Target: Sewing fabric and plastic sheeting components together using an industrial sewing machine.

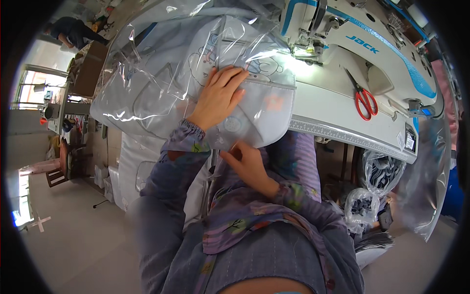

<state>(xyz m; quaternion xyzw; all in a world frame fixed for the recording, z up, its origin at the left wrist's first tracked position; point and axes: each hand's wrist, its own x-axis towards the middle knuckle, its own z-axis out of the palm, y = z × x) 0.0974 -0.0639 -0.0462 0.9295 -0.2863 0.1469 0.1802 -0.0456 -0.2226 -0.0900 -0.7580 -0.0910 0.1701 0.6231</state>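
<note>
A pale grey fabric panel (262,108) with printed cartoon animals lies bunched with clear plastic sheeting (152,68) left of the sewing machine (362,29). My left hand (220,98) rests flat on the panel, fingers stretched toward its seam. At the panel's near edge, my right hand (248,165) has its thumb and forefinger closed around the fabric; the other fingertips are partly hidden. The panel's right side reaches the machine bed, just below the lit needle area (308,61). Neither hand touches the machine.
Red-handled scissors (365,102) lie on the machine bed, behind a ruler strip (342,134) along its front edge. Plastic bags of dark scraps (362,208) stand at the lower right. A wooden stool (58,165) is at left. Another person (76,32) bends over at the far left.
</note>
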